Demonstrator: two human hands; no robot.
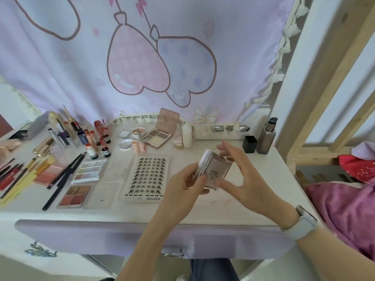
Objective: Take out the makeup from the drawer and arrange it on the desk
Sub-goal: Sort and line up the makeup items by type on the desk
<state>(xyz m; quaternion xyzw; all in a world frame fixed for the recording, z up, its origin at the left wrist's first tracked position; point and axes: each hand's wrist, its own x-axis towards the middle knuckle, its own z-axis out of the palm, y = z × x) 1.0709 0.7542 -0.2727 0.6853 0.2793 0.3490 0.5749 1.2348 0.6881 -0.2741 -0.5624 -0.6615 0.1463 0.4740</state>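
Above the right half of the white desk (253, 191) I hold a flat rose-gold makeup compact (216, 171), tilted, with a white edge at its left. My left hand (182, 185) grips its lower left side. My right hand (241, 175) touches its right edge with spread fingers. Laid out on the desk are a false-lash card (149, 176), an open pink palette (160, 132), a pastel palette (89, 171), a blush palette (75, 196), lipsticks (97, 138) and brushes (24, 177). The lilac drawer front (81, 238) runs below the desk edge.
A grey pump bottle (266, 136) and a black cap (250, 144) stand at the back right. A white bottle (187, 134) stands mid-back. A lilac curtain (142, 57) hangs behind. A wooden frame (328, 94) and pink fabric (345, 211) lie to the right.
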